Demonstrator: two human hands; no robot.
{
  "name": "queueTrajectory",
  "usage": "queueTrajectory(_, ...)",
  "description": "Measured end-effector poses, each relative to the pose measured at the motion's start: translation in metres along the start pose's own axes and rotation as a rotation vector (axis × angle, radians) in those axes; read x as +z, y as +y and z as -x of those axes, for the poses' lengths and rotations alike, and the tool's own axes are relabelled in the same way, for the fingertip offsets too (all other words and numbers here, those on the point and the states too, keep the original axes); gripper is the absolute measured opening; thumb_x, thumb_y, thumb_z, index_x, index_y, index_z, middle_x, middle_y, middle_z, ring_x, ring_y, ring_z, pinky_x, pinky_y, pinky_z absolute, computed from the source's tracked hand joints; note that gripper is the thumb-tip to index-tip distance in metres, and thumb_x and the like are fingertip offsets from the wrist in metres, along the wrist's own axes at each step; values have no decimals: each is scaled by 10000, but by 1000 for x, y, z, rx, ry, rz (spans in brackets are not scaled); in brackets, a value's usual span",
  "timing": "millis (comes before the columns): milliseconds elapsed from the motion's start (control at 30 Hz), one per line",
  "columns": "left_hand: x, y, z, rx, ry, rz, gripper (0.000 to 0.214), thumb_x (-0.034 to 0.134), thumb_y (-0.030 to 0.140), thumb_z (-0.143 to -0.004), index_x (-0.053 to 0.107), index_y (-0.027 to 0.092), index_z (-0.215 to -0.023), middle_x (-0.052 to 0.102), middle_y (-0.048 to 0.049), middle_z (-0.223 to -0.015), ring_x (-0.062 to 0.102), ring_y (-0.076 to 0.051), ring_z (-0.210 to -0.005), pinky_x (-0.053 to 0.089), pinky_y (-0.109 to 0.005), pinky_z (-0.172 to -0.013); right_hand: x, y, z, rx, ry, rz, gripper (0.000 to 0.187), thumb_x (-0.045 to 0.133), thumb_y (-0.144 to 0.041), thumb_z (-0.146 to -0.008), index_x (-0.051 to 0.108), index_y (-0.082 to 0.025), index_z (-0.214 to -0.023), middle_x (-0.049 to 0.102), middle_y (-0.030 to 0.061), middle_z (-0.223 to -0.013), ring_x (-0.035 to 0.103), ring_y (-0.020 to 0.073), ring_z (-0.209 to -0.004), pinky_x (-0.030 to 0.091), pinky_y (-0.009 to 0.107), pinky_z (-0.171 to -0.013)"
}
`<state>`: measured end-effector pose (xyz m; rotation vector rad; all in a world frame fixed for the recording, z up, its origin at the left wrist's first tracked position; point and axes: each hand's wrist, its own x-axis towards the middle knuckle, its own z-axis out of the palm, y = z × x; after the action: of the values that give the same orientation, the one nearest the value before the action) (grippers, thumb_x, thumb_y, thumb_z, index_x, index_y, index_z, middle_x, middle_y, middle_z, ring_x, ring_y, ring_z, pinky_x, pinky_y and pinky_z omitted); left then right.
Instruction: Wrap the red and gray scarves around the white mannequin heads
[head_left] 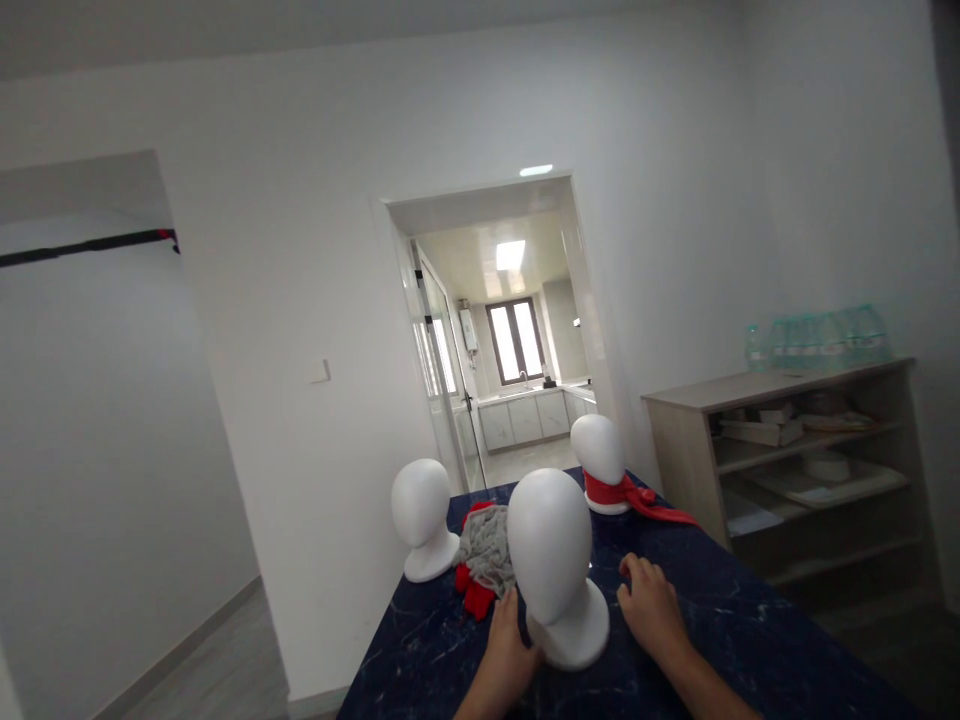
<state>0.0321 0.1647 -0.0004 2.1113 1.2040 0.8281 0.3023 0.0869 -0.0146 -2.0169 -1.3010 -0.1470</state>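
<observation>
A white mannequin head (pixel 551 545) stands upright at the front of the dark blue table, between my two hands. My left hand (pixel 507 655) is at the left of its base with fingers apart; whether the thumb touches the base I cannot tell. To the right of the head, my right hand (pixel 652 603) is held with loosely bent fingers, apart from it and holding nothing. Just beyond my left fingertips lies a crumpled grey cloth (pixel 487 548) with a red cloth (pixel 477 594) partly under it.
A second mannequin head (pixel 422 510) stands at the table's left edge. Farther back, a third head (pixel 598 450) has a red scarf (pixel 622 492) round its neck. The marbled table (pixel 720 610) narrows away from me. A shelf unit (pixel 780 390) with bottles (pixel 821 340) stands right.
</observation>
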Motion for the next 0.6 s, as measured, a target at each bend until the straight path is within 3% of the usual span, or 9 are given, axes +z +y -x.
queueTrajectory(133,-25,-3,2,18,-104,30,1057,730,123,-593,415,101,-1602,381,-223,-1710,273,-371,-1629,158,-451,-1357,0,-2,-1,10,-9,-9,164,526,-160,-907,638,-225,-1007,719,80,-1058,634,258,-1055,403,357,-874)
queueTrajectory(233,-24,8,9,88,-188,101,1010,744,155,-622,447,130,-1587,465,-175,-1668,381,-353,-1573,221,-441,-1339,0,-2,0,1,-26,-50,161,541,-203,-911,664,-223,-1014,737,90,-1074,638,279,-1074,423,376,-890)
queueTrajectory(300,-17,17,14,105,-169,111,906,737,162,-635,534,143,-1518,550,-156,-1596,456,-347,-1512,274,-430,-1313,1,-3,1,-46,-68,-160,198,546,-298,-951,700,-226,-1053,757,93,-1086,653,288,-1089,447,394,-934)
queueTrajectory(400,-4,27,18,116,-86,72,747,724,154,-626,655,152,-1370,652,-137,-1442,541,-336,-1403,348,-397,-1255,1,-6,3,-165,-181,-422,397,515,-498,-1009,737,-232,-1203,777,105,-1188,681,290,-1153,477,412,-1028)
queueTrajectory(600,17,30,21,44,34,-46,795,782,235,-641,617,175,-1416,639,-127,-1378,561,-313,-1337,393,-370,-1186,-8,-16,7,-324,-338,-674,580,546,-586,-998,678,-217,-1426,701,132,-1443,649,311,-1314,469,447,-1148)
